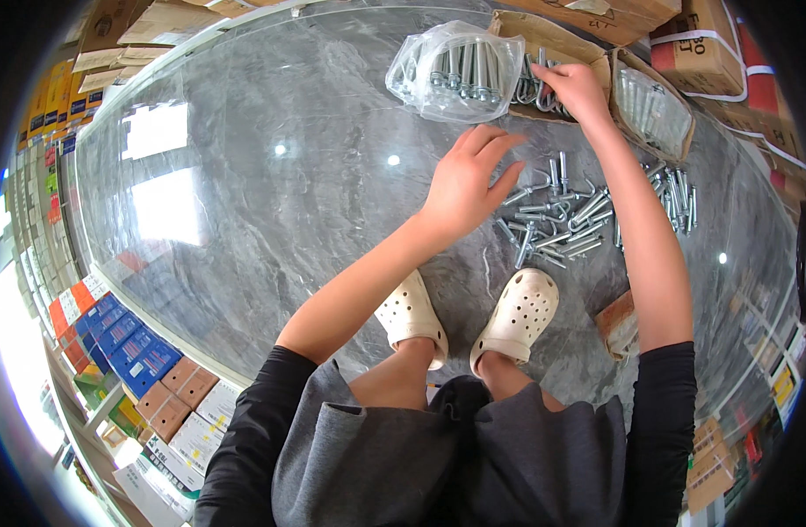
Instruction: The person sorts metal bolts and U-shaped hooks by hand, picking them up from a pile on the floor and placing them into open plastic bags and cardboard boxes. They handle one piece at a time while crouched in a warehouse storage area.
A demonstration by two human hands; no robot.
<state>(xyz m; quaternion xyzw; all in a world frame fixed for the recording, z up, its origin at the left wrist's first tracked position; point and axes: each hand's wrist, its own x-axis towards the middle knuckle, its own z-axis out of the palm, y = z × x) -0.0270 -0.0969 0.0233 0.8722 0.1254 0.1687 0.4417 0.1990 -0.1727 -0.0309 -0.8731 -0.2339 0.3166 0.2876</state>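
My right hand (576, 89) grips a metal hook bolt (542, 82) between thumb and fingers, over an open cardboard box (515, 29) that holds more hook bolts. With its fingers apart and nothing held, my left hand (474, 174) hovers over the floor, slightly blurred. Just beyond it a clear plastic bag (406, 72) of expansion bolts (468, 69) leans by the box's left side. Below my right hand, a loose pile of hook bolts and metal sleeves (554, 217) lies on the floor. My right forearm hides part of this pile.
Right of the box stands a smaller carton (653, 109) with bagged bolts. Strapped cartons (699, 49) are stacked behind it. A brick-like block (620, 326) lies near my right foot. Boxed goods (136, 356) line the left side. The grey marbled floor (297, 217) reflects light.
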